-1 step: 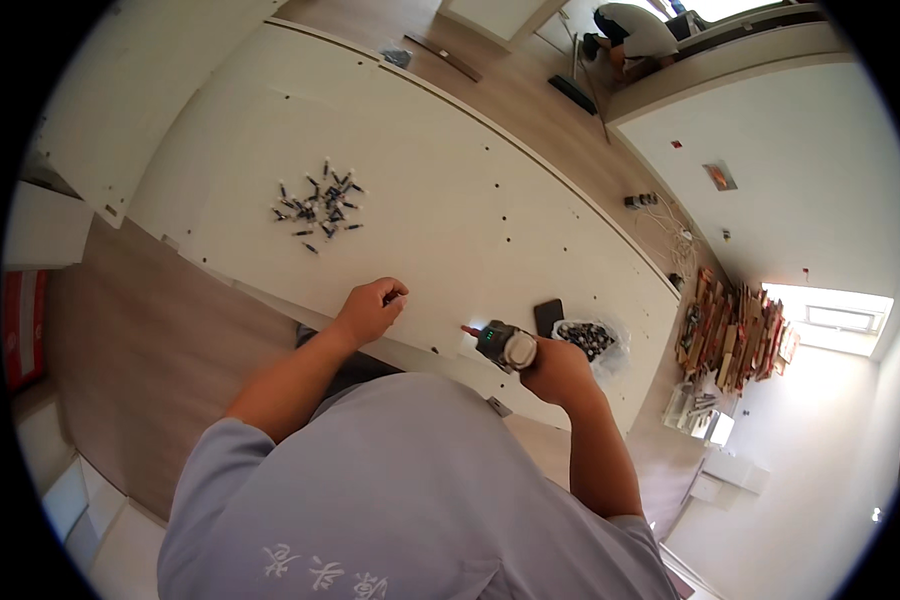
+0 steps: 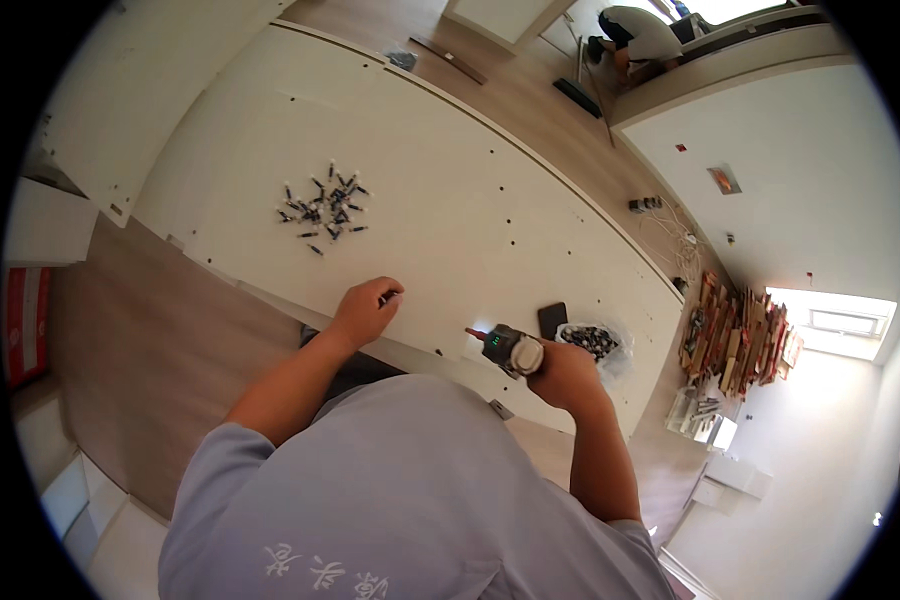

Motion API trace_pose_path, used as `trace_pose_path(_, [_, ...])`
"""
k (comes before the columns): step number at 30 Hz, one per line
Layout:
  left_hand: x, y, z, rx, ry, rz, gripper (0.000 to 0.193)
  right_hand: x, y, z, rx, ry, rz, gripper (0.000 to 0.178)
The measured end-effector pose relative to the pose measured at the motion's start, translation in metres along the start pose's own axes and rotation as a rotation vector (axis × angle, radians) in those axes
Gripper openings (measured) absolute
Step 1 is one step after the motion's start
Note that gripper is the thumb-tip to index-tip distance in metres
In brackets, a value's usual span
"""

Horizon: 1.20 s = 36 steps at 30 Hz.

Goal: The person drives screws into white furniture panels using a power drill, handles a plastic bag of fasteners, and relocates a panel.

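My right hand (image 2: pixel 567 378) is wrapped round the handle of a cordless drill driver (image 2: pixel 511 350). Its lamp is lit, and its reddish bit points left above the near part of a large white panel (image 2: pixel 420 180). Over the panel's near edge, my left hand (image 2: pixel 366 310) is closed with curled fingers; a small dark bit shows at the fingertips, too small to name. Farther left on the panel lies a loose heap of dark, white-tipped furniture connecting bolts (image 2: pixel 325 207). Beside my right hand sits an open clear plastic bag (image 2: pixel 620 352) of small dark, round-looking fittings.
A dark flat rectangular thing (image 2: pixel 552 320) lies beside the bag. Several small holes dot the panel. Past its far edge are a broom (image 2: pixel 577 98), a cable (image 2: pixel 675 225) and a crouching person (image 2: pixel 640 35). Stacked boards or flattened cardboard (image 2: pixel 735 330) stand at right.
The surroundings have shifted very slightly right and down in the view. Both hands keep their grip, and the drill driver stays at nearly the same spot over the panel.
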<state>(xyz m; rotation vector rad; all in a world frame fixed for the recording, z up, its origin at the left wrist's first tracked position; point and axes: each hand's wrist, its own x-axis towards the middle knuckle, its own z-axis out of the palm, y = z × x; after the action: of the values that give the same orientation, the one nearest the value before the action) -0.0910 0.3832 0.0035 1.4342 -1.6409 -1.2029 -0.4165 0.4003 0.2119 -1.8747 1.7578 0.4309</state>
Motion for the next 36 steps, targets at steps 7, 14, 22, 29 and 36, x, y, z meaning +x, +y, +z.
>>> trace_pose_path(7, [-0.013, -0.02, -0.096, 0.528, 0.349, -0.056, 0.023, -0.024, 0.025, 0.006, 0.23, 0.076, 0.028, 0.035])
trace_pose_path(14, [-0.001, -0.017, -0.088, 0.464, 0.131, -0.104, 0.008, -0.028, 0.042, 0.064, 0.563, 0.211, -0.044, 0.034])
trace_pose_path(22, [0.021, 0.033, -0.004, -0.904, 0.009, -0.651, 0.013, -0.032, 0.016, 0.065, 0.986, 0.157, -0.094, 0.04])
trace_pose_path(29, [0.02, 0.046, 0.02, -1.072, -0.058, -0.713, 0.015, -0.027, 0.022, 0.072, 0.91, 0.101, -0.02, 0.04])
trace_pose_path(36, [0.016, 0.058, 0.035, -0.932, -0.252, -0.72, 0.036, -0.011, 0.028, 0.084, 0.882, 0.162, 0.018, 0.045])
